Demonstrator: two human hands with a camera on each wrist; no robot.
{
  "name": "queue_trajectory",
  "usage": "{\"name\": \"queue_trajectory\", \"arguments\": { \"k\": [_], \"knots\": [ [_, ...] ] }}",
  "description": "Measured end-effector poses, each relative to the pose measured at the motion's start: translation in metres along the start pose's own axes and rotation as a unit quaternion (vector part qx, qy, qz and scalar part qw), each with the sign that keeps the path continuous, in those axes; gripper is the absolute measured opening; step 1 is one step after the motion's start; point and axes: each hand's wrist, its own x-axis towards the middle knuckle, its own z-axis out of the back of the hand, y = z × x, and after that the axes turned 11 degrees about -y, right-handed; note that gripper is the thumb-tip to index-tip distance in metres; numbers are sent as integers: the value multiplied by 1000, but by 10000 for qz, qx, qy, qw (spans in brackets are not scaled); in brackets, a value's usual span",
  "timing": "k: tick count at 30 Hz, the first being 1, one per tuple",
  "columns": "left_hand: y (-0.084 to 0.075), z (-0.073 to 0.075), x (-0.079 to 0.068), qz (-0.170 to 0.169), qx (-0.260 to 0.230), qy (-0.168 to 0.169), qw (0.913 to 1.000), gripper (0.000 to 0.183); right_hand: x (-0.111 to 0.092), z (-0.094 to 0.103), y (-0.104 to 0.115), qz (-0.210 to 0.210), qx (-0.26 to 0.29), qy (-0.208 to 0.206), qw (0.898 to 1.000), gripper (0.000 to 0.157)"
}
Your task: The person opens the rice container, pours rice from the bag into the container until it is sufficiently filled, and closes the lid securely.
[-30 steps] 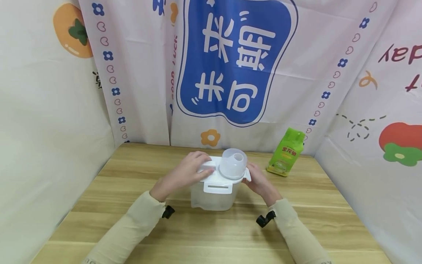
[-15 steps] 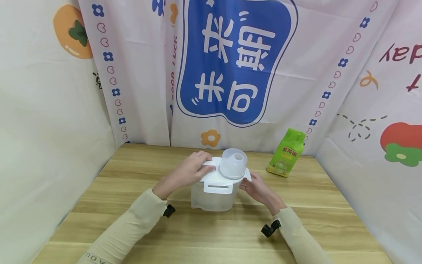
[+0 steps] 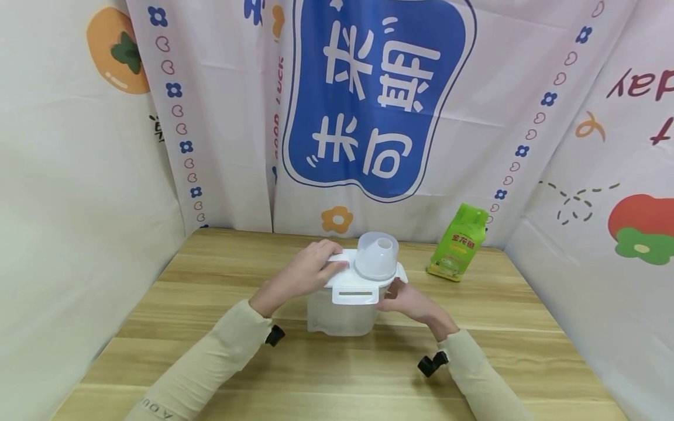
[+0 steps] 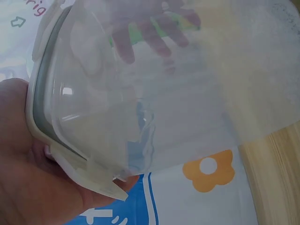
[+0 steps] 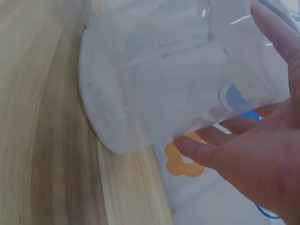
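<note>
A clear plastic storage container [image 3: 339, 318] stands mid-table, with a white lid [image 3: 344, 279] on top. A translucent measuring cup [image 3: 375, 257] sits upside down on the lid. The front clip [image 3: 355, 296] of the lid sticks outward. My left hand [image 3: 305, 270] grips the left part of the lid, thumb on top and fingers over the far side. Low on the container's right side, under the lid's edge, my right hand [image 3: 413, 301] holds the wall. The right wrist view shows its thumb and fingers spread round the container [image 5: 164, 84]. Through the wall, the left wrist view shows right-hand fingers.
A green packet [image 3: 458, 242] with red lettering leans at the back right of the wooden table [image 3: 337, 380]. Printed cloth [image 3: 379, 99] hangs behind the table, and more covers both sides. A dark wrist mount [image 3: 433, 363] juts from the right sleeve.
The lid and cup have shifted slightly right and up, while the container's base stays about where it was. My right hand has drawn back a little and lies lower on the wall.
</note>
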Motion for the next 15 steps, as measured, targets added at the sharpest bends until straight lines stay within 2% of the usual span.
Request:
{"name": "queue_trajectory", "arguments": {
  "k": [4, 9, 15],
  "knots": [
    [-2, -1, 3, 107, -32, -54, 9999, 31, 0, 1, 0, -126, 118, -247, 9995, 83],
    [-4, 2, 8, 99, -141, -174, 9997, 30, -1, 6, -2, -178, 32, -356, 9992, 87],
    [0, 18, 13, 61, -147, -395, 9991, 31, -5, 15, -1, -118, -91, -331, 9993, 86]
  ]
}}
